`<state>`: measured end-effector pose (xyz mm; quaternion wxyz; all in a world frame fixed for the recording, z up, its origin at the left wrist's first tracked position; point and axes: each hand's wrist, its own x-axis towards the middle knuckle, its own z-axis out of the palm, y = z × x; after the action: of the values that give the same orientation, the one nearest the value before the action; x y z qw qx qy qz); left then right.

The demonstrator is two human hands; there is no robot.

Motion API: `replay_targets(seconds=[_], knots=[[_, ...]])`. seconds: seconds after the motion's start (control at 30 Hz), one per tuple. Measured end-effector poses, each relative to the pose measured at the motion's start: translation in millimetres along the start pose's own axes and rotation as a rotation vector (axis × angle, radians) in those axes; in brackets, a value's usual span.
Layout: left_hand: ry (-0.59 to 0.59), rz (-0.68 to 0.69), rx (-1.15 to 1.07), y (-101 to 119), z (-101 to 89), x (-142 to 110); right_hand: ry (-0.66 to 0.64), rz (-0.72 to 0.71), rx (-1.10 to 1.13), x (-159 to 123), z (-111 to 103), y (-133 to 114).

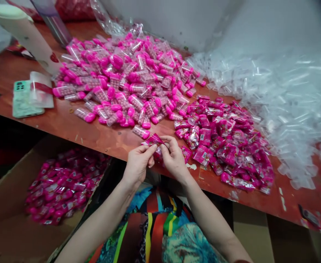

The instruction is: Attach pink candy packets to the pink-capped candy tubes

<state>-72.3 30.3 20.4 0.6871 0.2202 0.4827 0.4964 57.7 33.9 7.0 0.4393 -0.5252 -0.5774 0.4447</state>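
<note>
My left hand (140,160) and my right hand (174,155) meet at the front edge of the table, both with fingers pinched. Between them they hold a small pink printed packet (153,139), one hand on each side. The fingers cover part of it. Just beyond lies a clear capsule-shaped tube with a pink cap (141,132), at the near edge of a big heap of such capsules (127,80) filled with small pale pink balls. To the right of my right hand spreads a pile of shiny pink packets (226,142).
A cardboard box (1,204) of pink packets stands below the table at left. Clear plastic cups (281,95) pile up at right. A phone (23,98), a white tumbler (26,40) and a clear bottle (52,22) are on the left. A dark small object (310,216) lies at the right edge.
</note>
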Motion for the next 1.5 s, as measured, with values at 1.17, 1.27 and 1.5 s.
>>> replay_targets(seconds=[1.17,1.27,1.5], knots=[[-0.18,-0.297,-0.392,2.7,31.0,8.0,0.244,-0.037,0.183,-13.4,-41.0,0.8],[-0.152,-0.234,-0.335,-1.1,35.7,5.7,0.299,0.105,0.342,-26.2,-45.4,0.5],[-0.151,-0.163,-0.238,-15.7,44.1,5.6,0.341,0.282,0.363,-41.2,-40.6,2.6]])
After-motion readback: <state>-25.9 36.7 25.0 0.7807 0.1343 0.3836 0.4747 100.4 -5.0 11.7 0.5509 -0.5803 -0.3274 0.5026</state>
